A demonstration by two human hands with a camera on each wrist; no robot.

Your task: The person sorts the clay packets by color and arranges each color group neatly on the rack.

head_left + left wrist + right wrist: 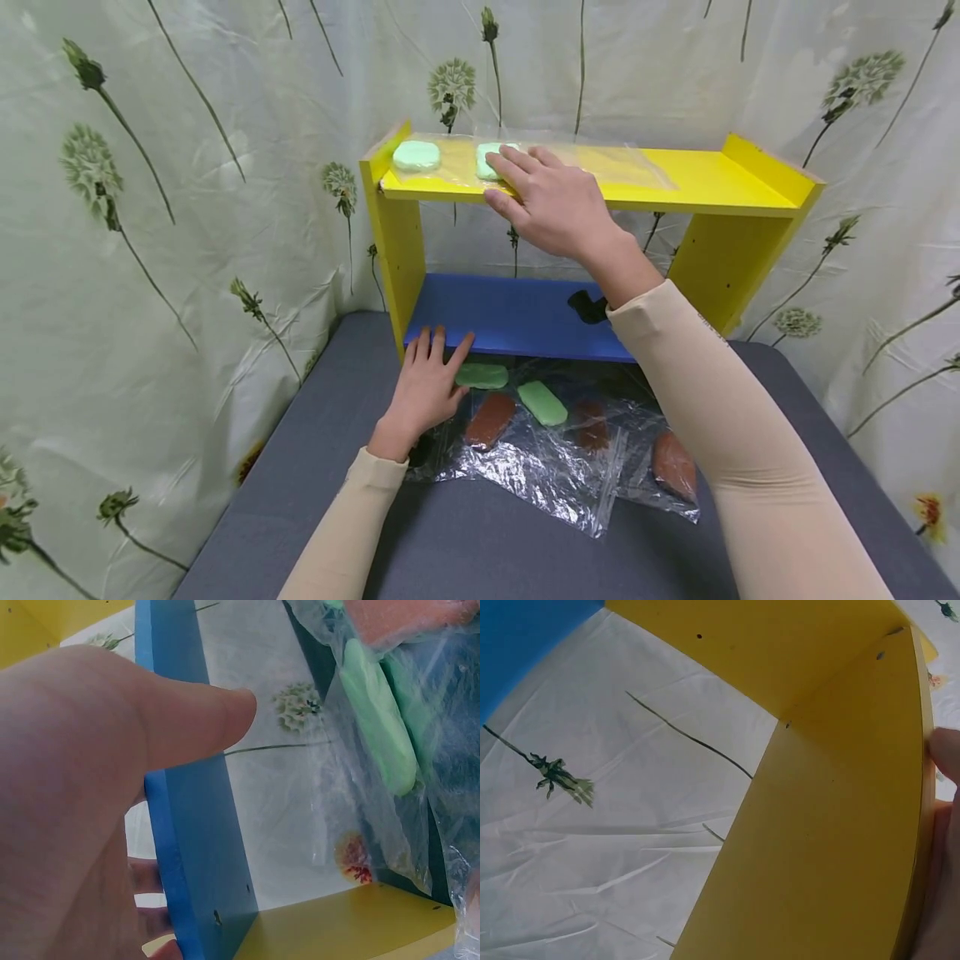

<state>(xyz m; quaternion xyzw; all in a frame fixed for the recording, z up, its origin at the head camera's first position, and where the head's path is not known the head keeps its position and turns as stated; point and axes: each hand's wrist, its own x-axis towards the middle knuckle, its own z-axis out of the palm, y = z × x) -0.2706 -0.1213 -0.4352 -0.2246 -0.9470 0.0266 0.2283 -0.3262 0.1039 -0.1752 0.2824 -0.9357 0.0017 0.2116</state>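
Note:
My right hand (558, 200) lies palm down over the yellow top board (697, 179), its fingers reaching onto a pale mint block (487, 162) in a clear plastic bag (450, 171). A second mint block (417, 156) lies at the left end of that bag. My left hand (423, 387) is at the front edge of the blue lower shelf (480, 308). Its fingers extend over the board, while the thumb (202, 716) shows on the board's other side in the left wrist view. Beside this hand is a green bar (482, 376) under clear plastic.
Clear zip bags (547, 483) lie before the shelf on the dark grey table (480, 550). They hold another green bar (542, 403) and several reddish-brown ones, including one at the right (673, 467). A black patch (587, 307) marks the blue shelf. A flowered curtain (225, 208) hangs behind.

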